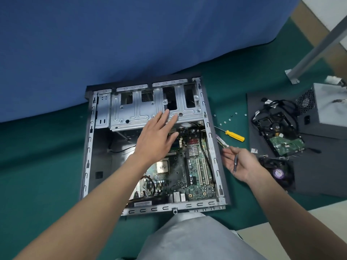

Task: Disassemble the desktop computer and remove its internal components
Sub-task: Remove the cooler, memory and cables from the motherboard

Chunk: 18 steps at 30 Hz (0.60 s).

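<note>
An open desktop case [90, 151] lies flat on the green table. Its green motherboard [195, 177] with a bare CPU [162, 166] sits inside, below a silver drive cage [131, 109]. My left hand [159, 136] hovers over the cage's lower edge and the board's top, fingers straight and spread. To the right of the case, my right hand [240, 164] is palm up with a thin metal screwdriver bit [235, 164] lying across the palm, fingers loosely curved. A RAM stick [222, 142] lies just beyond the fingertips.
A yellow-handled screwdriver [232, 135] and several loose screws [229, 120] lie right of the case. Further right, a dark side panel [319, 177] carries a hard drive [281, 139] with cables, a fan [277, 172] and a grey power supply [326, 107]. A blue cloth [131, 44] covers the back.
</note>
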Motion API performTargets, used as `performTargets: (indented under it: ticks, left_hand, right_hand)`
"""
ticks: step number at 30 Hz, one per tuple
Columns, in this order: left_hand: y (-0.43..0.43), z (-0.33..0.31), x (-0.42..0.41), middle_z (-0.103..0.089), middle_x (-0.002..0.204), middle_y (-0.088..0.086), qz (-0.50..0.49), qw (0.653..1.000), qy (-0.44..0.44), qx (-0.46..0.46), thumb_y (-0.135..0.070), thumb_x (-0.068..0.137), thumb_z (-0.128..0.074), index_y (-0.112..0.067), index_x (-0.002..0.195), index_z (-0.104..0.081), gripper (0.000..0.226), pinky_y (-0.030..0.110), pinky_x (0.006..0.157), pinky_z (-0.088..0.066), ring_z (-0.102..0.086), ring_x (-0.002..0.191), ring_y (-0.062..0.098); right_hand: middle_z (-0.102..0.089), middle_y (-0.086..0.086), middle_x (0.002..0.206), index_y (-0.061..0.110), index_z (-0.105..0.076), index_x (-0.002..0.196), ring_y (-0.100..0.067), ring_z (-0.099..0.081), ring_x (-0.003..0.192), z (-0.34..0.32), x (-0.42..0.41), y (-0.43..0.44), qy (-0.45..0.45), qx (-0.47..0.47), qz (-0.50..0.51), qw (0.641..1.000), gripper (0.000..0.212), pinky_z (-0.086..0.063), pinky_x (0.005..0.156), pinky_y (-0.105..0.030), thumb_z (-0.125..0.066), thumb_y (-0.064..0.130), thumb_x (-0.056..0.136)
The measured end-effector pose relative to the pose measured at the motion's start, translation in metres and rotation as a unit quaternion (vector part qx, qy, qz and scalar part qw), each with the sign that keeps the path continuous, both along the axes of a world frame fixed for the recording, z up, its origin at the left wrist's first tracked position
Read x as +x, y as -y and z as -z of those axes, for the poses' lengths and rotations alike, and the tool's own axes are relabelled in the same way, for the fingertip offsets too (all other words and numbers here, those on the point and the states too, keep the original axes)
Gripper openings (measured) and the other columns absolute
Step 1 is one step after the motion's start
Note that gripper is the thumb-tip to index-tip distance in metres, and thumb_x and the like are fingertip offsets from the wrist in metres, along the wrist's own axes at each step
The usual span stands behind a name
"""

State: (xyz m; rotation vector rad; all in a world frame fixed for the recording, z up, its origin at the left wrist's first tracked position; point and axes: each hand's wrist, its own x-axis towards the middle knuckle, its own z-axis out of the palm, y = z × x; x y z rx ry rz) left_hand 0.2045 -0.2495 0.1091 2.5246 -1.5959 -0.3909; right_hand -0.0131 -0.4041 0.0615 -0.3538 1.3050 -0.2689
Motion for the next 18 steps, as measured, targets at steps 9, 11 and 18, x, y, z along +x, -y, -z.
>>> performTargets:
  ticks: [9,11,18]
  left_hand:
    - [-0.006,-0.007,0.02,-0.001,0.162,-0.004,0.023,0.999,-0.033,0.03,-0.049,0.102,-0.024,-0.037,0.153,-0.01,0.055,0.036,0.121,-0.002,0.005,0.149,0.016]
    - [-0.011,-0.006,0.029,0.003,0.161,-0.004,0.02,0.999,-0.021,0.046,-0.047,0.103,-0.017,-0.04,0.152,-0.003,0.052,0.038,0.121,0.0,0.007,0.149,0.018]
    - [-0.024,-0.002,0.055,0.017,0.159,-0.008,0.024,0.997,-0.01,0.078,-0.047,0.102,-0.008,-0.049,0.143,0.019,0.049,0.036,0.116,0.011,0.017,0.146,0.015]
  right_hand:
    - [-0.067,-0.01,0.091,0.004,-0.07,0.089,-0.017,-0.064,0.078,-0.09,0.011,0.02,0.151,-0.105,0.039,0.982,0.039,-0.055,0.071,-0.024,-0.05,0.037,0.095]
    - [-0.062,-0.003,0.087,0.016,-0.074,0.094,-0.012,-0.055,0.077,-0.116,0.018,0.019,0.185,-0.184,-0.017,0.965,0.043,-0.047,0.077,-0.024,-0.048,0.05,0.092]
    - [-0.044,0.01,0.058,0.023,-0.072,0.085,-0.004,-0.037,0.046,-0.151,0.057,-0.036,0.056,-0.37,-0.432,0.821,0.052,-0.031,0.043,-0.016,-0.049,0.069,0.079]
